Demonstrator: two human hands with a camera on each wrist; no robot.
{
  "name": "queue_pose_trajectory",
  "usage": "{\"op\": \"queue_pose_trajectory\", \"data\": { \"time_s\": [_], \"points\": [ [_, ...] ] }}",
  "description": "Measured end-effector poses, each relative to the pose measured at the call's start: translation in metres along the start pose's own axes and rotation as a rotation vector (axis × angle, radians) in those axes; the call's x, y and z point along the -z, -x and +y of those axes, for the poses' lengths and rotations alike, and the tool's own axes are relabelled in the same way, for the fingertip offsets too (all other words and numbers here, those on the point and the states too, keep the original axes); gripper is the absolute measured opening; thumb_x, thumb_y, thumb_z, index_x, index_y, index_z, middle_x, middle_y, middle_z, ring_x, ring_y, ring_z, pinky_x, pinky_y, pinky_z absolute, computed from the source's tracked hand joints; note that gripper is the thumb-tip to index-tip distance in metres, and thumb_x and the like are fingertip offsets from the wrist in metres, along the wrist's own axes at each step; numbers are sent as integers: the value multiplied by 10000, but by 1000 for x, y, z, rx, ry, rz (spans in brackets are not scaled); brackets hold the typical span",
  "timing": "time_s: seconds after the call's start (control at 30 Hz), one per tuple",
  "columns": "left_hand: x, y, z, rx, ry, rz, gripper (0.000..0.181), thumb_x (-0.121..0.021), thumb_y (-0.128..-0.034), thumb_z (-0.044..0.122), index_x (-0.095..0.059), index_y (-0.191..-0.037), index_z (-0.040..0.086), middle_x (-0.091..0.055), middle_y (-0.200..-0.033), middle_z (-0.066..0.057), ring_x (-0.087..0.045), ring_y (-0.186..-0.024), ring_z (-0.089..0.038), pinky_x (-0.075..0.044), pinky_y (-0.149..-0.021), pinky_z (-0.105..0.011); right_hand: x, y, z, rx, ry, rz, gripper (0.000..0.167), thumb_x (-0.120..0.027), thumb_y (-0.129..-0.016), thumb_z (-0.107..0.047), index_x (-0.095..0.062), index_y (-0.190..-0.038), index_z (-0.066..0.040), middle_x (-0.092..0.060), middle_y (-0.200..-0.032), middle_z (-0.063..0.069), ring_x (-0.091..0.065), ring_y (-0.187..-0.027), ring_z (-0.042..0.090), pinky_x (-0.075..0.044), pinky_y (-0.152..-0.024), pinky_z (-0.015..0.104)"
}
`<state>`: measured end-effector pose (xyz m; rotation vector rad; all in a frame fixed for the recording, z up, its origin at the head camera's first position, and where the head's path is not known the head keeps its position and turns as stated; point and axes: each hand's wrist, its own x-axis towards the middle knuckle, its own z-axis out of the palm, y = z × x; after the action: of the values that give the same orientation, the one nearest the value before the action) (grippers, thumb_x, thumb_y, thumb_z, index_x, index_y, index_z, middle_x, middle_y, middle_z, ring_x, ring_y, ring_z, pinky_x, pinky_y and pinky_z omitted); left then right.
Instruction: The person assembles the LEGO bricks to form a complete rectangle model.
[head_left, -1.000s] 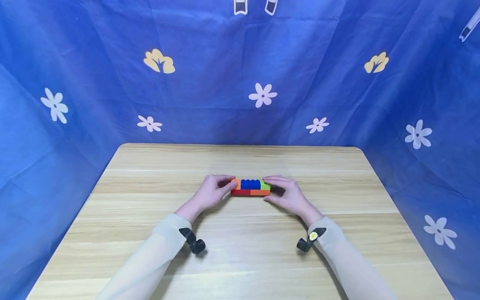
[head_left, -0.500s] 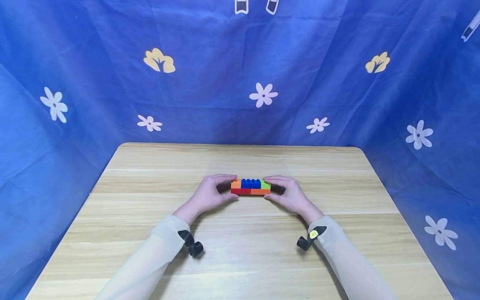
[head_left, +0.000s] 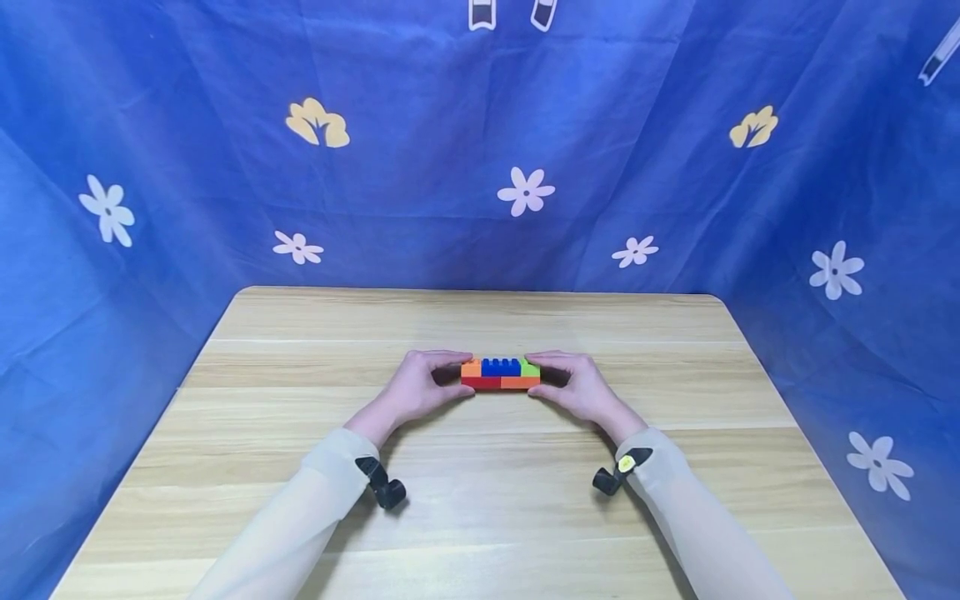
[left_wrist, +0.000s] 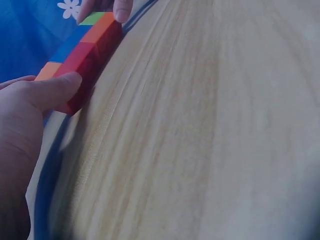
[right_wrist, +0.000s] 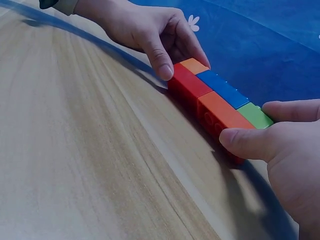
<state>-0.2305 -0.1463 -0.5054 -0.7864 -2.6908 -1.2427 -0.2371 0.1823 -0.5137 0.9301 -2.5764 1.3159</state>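
Observation:
Both hands hold a joined row of toy building bricks near the middle of the table. Its lower layer has a red brick (head_left: 481, 383) and an orange brick (head_left: 520, 383). Above them sit a light orange brick (head_left: 471, 368), a blue brick (head_left: 501, 368) and a green brick (head_left: 530, 371). My left hand (head_left: 420, 387) pinches the left end, thumb on the red brick. At the other end my right hand (head_left: 577, 387) pinches with its thumb on the lower orange brick. Round tubes show on that brick's underside in the right wrist view, so the row seems tilted or raised.
The wood-grain table (head_left: 495, 500) stretches around the hands. Behind and beside it hangs a blue cloth (head_left: 420, 150) with flower prints. A black wrist camera (head_left: 386, 487) is strapped to the left sleeve, another black camera (head_left: 611, 479) to the right.
My left thumb has moved from the top of the light orange brick down to the near side of the row. The right hand has stayed almost still.

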Motion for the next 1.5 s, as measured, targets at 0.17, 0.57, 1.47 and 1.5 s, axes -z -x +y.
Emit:
{"op": "queue_pose_trajectory", "data": {
  "time_s": [0.17, 0.57, 1.47, 1.5],
  "points": [
    [2, -2, 0, 14, 27, -20, 558, -940, -835, 272, -748, -1347, 160, -730, -1302, -35, -658, -1267, -265, -476, -1119, -441, 1, -3, 0, -34, -1, -24, 544, -930, -845, -217, -745, -1354, -166, -705, -1354, -18, -635, -1297, 227, -448, -1144, 444],
    [7, -9, -2, 134, 51, -86, 566, -927, -844, 363, -749, -1352, 190, -733, -1298, -24, -640, -1289, -248, -465, -1130, -456, 5, -11, 4, -103, -18, -87, 515, -900, -885, -224, -736, -1370, -166, -703, -1357, -21, -611, -1323, 204, -439, -1153, 413],
    [4, -13, -7, 254, 177, -100, 564, -893, -882, 354, -724, -1385, 164, -700, -1355, -85, -557, -1379, -305, -419, -1164, -481, 5, -17, 8, -249, -188, -107, 475, -880, -900, -173, -741, -1353, -131, -701, -1360, 37, -600, -1335, 204, -451, -1137, 377],
    [4, -14, -7, 254, 179, -100, 565, -892, -884, 356, -722, -1387, 162, -699, -1358, -89, -556, -1379, -309, -417, -1165, -484, 5, -17, 8, -250, -192, -107, 477, -881, -899, -170, -739, -1352, -125, -700, -1362, 42, -598, -1337, 208, -449, -1139, 377]
  ]
}}
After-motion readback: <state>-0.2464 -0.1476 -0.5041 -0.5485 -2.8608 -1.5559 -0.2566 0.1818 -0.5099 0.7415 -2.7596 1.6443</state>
